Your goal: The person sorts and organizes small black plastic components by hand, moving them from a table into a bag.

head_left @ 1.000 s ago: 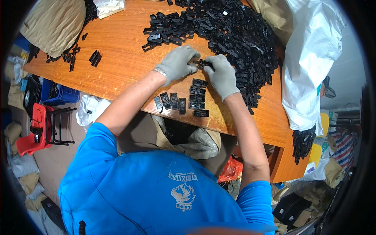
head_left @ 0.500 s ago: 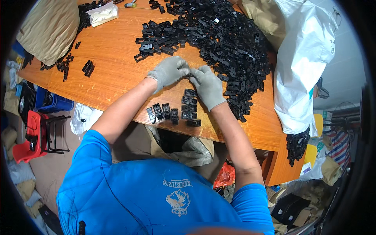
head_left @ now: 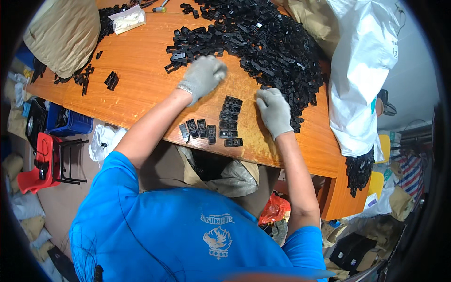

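My left hand (head_left: 202, 78), in a grey glove, is above the table just below the near left part of the heap of black plastic parts (head_left: 277, 51). Its fingers are curled and slightly smeared, so I cannot make out anything in them. My right hand (head_left: 274, 112), gloved the same way, is at the heap's near edge. Its bent fingertips meet beside small black parts, and what they hold, if anything, is hidden. Between my forearms stands a column of several black rectangular parts (head_left: 228, 125). Left of its lower end, several more parts (head_left: 202, 128) lie in a slanting row.
A white sack (head_left: 359, 84) stands at the table's right side, a brown sack (head_left: 61, 40) at the far left. Loose black parts (head_left: 112, 81) lie on the left of the table. A white packet (head_left: 128, 19) rests at the back. Below the table's front edge hangs an open sack (head_left: 235, 181).
My hands have come apart from where they met. The right hand has moved right to the heap, the left slightly away from the middle. One more black part tops the column.
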Demonstrator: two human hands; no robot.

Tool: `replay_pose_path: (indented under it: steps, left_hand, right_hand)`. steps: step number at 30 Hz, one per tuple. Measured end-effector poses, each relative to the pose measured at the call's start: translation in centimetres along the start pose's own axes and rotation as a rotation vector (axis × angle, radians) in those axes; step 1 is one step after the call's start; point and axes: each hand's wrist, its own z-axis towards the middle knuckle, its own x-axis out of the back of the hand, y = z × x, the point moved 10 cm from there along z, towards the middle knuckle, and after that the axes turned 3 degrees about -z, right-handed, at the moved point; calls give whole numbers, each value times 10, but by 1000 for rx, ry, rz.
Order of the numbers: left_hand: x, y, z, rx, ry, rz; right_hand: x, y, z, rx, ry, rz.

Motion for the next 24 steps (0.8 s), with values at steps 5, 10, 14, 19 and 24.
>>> replay_pose_path:
  steps: [5,10,14,19,24]
  left_hand:
    - [19,-28,5,84,170,412]
    - [7,-39,15,158,105,433]
    - [-10,-20,12,102,98,245]
    - [-17,2,0,-37,127,-197]
    - [2,-14,-10,47,222,-550]
  right_hand:
    - [-2,10,24,-81,-35,-358]
    - [-22,16,36,-132,-145,-541]
    - [-24,-1,34,-65,-126,-421]
    - [-30,1,33,-124,-159,-278]
    - [-27,4,28,-212,-221,-159]
